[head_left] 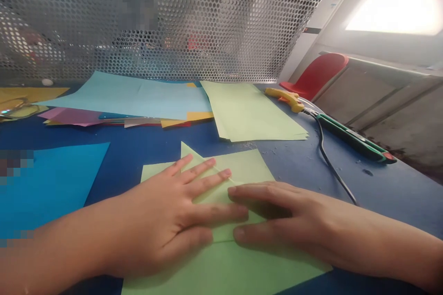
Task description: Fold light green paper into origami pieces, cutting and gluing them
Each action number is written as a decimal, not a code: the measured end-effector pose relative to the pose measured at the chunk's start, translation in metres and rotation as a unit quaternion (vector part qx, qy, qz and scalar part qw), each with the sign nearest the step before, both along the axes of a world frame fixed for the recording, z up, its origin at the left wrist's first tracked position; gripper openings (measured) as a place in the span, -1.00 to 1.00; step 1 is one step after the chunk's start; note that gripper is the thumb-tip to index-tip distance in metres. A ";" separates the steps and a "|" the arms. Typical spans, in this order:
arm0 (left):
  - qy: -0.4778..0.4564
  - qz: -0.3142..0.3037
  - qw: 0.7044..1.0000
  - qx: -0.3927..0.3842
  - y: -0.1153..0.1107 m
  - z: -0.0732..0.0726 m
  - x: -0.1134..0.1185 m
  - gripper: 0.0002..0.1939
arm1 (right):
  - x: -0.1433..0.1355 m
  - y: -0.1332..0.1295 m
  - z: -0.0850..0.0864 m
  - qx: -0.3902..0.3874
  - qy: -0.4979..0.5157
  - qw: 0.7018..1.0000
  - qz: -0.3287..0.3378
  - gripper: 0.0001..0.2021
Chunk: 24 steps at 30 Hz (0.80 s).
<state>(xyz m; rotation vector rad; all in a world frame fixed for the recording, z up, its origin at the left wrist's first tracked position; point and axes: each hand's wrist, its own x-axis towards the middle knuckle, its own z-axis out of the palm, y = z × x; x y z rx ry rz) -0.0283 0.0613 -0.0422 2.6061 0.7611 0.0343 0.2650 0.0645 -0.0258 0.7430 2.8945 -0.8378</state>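
Light green paper (224, 267) lies on the blue table in front of me, with a folded part whose pointed tip rises at the far side. My left hand (187, 207) rests flat on the folded paper, its fingers spread. From the right, my right hand (277, 216) touches the same paper near the fold, thumb and index finger apart and stretched out. Its other fingers are mostly hidden behind the index finger. The two hands nearly meet over the middle of the fold.
Behind stand a green paper stack (252, 110), light blue paper (138, 94) over coloured sheets, and a perforated metal panel (207, 18). A yellow-handled glue gun (285, 97), a green cutter-like tool (356, 140) and a black cable (332, 166) lie right. Blue paper (62, 184) lies left.
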 end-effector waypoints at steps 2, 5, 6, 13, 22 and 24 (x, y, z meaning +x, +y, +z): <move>-0.004 -0.001 1.000 0.001 0.000 0.000 0.000 -0.52 | -0.001 0.000 0.000 -0.005 -0.007 1.000 -0.010 -0.53; -0.002 -0.005 1.000 0.007 0.000 0.000 -0.001 -0.52 | -0.004 -0.001 0.001 -0.037 -0.003 0.998 -0.057 -0.49; 0.003 -0.007 1.000 0.010 0.000 0.000 -0.001 -0.52 | -0.004 -0.002 0.001 -0.051 -0.001 0.996 -0.077 -0.44; 0.034 -0.014 0.999 0.008 0.001 0.000 -0.001 -0.53 | -0.003 -0.007 -0.002 -0.030 0.003 0.997 -0.071 -0.50; 0.021 -0.021 0.999 0.025 0.003 -0.004 0.000 -0.51 | -0.010 -0.012 0.000 0.129 0.028 0.990 0.049 -0.53; 0.013 -0.017 1.000 0.019 0.002 -0.005 0.000 -0.48 | -0.015 -0.015 0.000 0.155 0.012 0.986 0.052 -0.41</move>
